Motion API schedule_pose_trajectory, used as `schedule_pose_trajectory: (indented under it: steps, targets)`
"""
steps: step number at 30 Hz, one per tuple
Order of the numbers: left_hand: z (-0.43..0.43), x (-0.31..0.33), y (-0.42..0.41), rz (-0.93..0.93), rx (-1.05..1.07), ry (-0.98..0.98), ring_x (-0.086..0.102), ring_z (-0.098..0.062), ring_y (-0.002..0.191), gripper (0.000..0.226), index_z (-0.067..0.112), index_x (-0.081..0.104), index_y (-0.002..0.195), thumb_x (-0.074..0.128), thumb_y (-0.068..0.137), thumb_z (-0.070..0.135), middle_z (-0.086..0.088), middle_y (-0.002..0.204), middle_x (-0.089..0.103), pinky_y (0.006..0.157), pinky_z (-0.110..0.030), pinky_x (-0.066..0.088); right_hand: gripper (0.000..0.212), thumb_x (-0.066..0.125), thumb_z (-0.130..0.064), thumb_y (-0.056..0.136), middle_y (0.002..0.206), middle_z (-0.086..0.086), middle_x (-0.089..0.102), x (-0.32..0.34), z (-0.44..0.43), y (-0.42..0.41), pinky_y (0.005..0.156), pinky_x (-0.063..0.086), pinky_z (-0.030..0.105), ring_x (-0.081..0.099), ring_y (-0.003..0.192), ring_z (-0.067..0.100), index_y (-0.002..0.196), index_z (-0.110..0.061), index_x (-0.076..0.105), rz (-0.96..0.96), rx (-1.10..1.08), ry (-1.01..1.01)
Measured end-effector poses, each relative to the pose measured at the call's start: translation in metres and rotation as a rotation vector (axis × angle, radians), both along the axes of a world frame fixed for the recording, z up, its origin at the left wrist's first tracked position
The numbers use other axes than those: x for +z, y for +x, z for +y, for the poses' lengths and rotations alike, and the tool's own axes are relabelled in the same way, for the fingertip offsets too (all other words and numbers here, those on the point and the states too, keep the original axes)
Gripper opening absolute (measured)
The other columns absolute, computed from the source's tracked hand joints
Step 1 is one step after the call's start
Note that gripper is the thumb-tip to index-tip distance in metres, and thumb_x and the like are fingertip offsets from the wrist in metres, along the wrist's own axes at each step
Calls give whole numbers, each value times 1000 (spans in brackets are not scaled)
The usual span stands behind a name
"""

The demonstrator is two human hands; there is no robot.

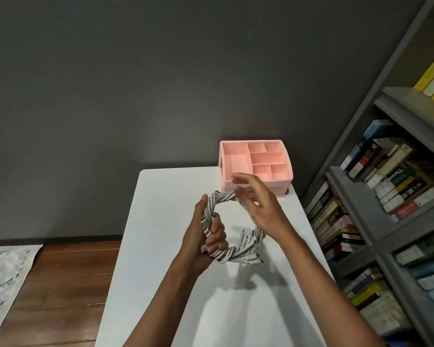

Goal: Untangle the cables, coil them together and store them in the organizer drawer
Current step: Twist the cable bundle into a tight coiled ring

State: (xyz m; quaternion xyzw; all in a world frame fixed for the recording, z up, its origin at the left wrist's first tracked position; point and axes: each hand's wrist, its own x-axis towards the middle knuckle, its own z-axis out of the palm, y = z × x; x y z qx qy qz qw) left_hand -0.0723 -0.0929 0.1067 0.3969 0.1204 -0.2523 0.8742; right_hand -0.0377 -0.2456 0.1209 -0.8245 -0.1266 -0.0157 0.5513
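Organizer (pixel 283 183) sits on the counter (pixel 161 246), far right corner, wall (pixel 135 83) behind. Cable coil (pixel 226 255) is above mid-counter, nearer than the organizer: left hand (pixel 198 236) grips its left side, right hand (pixel 263 209) at its upper right (contact unclear). Bookshelf (pixel 386 186) stands right of the counter; floor (pixel 60 284) lies left, with a mat (pixel 3 276) on it far left.

**A:** Fig. 1, lettering. What is reading clearly here?

**B:** Very little. One dark book spine (pixel 397 172), lying in a stack on the bookshelf (pixel 411 108), is showing pale letters that are appearing to begin "Thes"; the rest of the word is blurring out.

**A:** And the neighbouring spines?

**B:** The other books (pixel 336 221) are carrying printed titles in white, red and yellow, but all are showing too small and too smeared to be read.
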Motion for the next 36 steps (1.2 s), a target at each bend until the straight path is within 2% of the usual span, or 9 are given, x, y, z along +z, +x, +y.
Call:
schedule_pose_trajectory:
  steps: [2,5,9,11,15,22,25,28,36]
  targets:
    - [-3,1,-2,0,-54,36,18,-10,23,68,12,33,43,39,90,61,-1,32,20,35,-18,16,39,38,-53,93,109,-16,61,8,3,4,83,48,16,59,96,-4,119,-31,57,-38,143,-194]
    - [-4,4,-5,8,-100,83,18,-11,24,67,11,33,45,42,88,62,-1,33,21,36,-18,17,41,31,-57,97,93,-11,64,0,12,2,76,51,40,62,86,10,98,-27,58,-185,97,-382]
    - [-3,5,-9,15,-127,181,18,-11,26,66,12,35,45,48,84,64,-1,34,21,35,-19,24,41,42,-47,97,68,-3,66,-12,8,8,72,51,47,64,70,20,69,-23,60,-40,68,-208]
    - [-1,5,-9,20,-128,209,17,-11,26,66,12,35,46,48,82,65,-1,35,21,36,-19,24,41,47,-44,97,60,-2,59,-7,5,10,67,51,40,57,59,20,63,-24,59,117,150,-109]
    - [2,5,-7,11,-152,291,17,-12,28,67,12,35,46,47,82,68,-1,36,20,41,-22,24,46,41,-38,101,53,-6,50,8,1,8,51,33,18,34,51,12,65,-12,54,387,257,-87]
    - [-7,4,-7,18,-196,256,16,-12,27,66,12,34,45,48,84,63,0,34,20,43,-24,21,38,36,-28,96,44,-9,32,11,5,13,44,15,21,17,42,9,59,-19,31,587,175,-110]
    - [-7,3,-7,45,-166,152,18,-11,25,64,12,34,43,51,81,61,0,33,21,41,-23,18,45,36,-41,102,52,-2,45,12,-4,13,39,21,19,24,41,7,70,-12,51,708,200,64]
    - [-5,2,-4,47,-80,89,17,-10,24,66,13,33,41,46,87,58,0,31,21,37,-20,18,61,29,-50,101,67,7,63,5,-15,11,46,41,20,50,48,12,90,-4,68,661,140,103]
    - [-9,3,1,-17,26,270,17,-13,28,67,13,35,43,44,89,61,-2,34,20,37,-21,25,50,25,-53,99,70,2,65,-7,-1,-14,63,45,29,61,60,14,95,-17,60,381,-148,-84]
